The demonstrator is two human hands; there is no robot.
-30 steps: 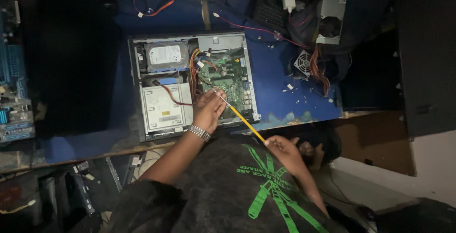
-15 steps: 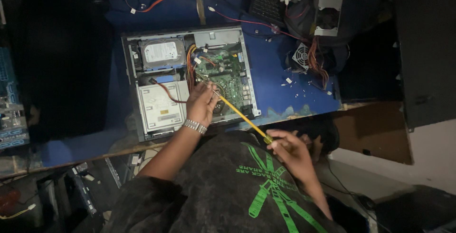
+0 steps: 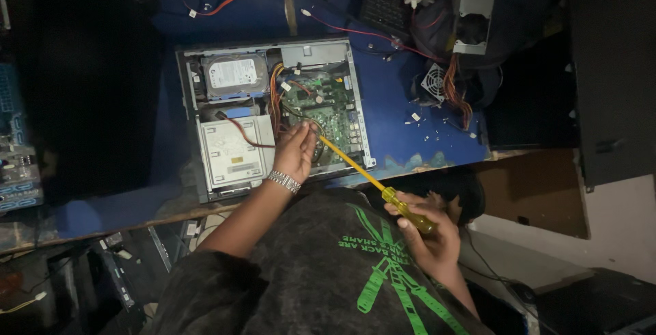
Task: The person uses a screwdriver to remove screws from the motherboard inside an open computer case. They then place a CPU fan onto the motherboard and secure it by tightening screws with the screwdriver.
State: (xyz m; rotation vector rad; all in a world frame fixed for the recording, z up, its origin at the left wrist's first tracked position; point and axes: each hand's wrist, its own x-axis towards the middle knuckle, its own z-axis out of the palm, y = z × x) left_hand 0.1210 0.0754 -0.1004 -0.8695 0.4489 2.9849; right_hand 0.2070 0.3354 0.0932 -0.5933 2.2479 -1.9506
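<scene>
An open desktop computer case (image 3: 190,113) lies on a blue table. Inside it I see a hard drive (image 3: 236,74), an optical drive (image 3: 232,152) and a green motherboard (image 3: 335,113). My left hand (image 3: 295,152) rests on the motherboard's near edge, fingers pinched at the tip of a long yellow screwdriver (image 3: 355,165). My right hand (image 3: 420,229) grips the screwdriver's yellow handle off the table's front edge, above my dark shirt.
A loose fan (image 3: 434,82), orange cables (image 3: 456,96) and a power supply (image 3: 475,8) lie at the back right of the table (image 3: 396,113). Small screws are scattered beside the case. Circuit boards (image 3: 17,164) sit far left. A dark cabinet (image 3: 611,75) stands right.
The view shifted slightly. My right hand with the screwdriver handle has moved back toward my body. My left hand stays at the motherboard edge.
</scene>
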